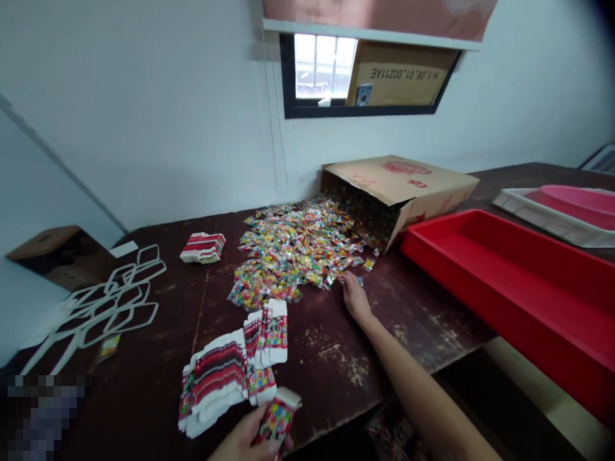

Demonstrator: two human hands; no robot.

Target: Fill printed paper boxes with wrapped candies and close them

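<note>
Scuffed dark table (336, 358) under candy heap (298, 250), tipped carton (403, 189), red tray (519, 288).

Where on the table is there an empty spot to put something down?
Bare wood lies between the right hand, the red tray and the near table edge. Another bare strip runs between the small stack of flat boxes and the white plastic frames. It is crowded at the candy pile by the tipped carton, and around the fanned boxes near the left hand.

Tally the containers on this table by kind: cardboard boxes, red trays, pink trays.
Tipped cardboard box spilling sweets: 1
Red tray: 1
Pink tray in a white surround: 1
Total: 3
</note>
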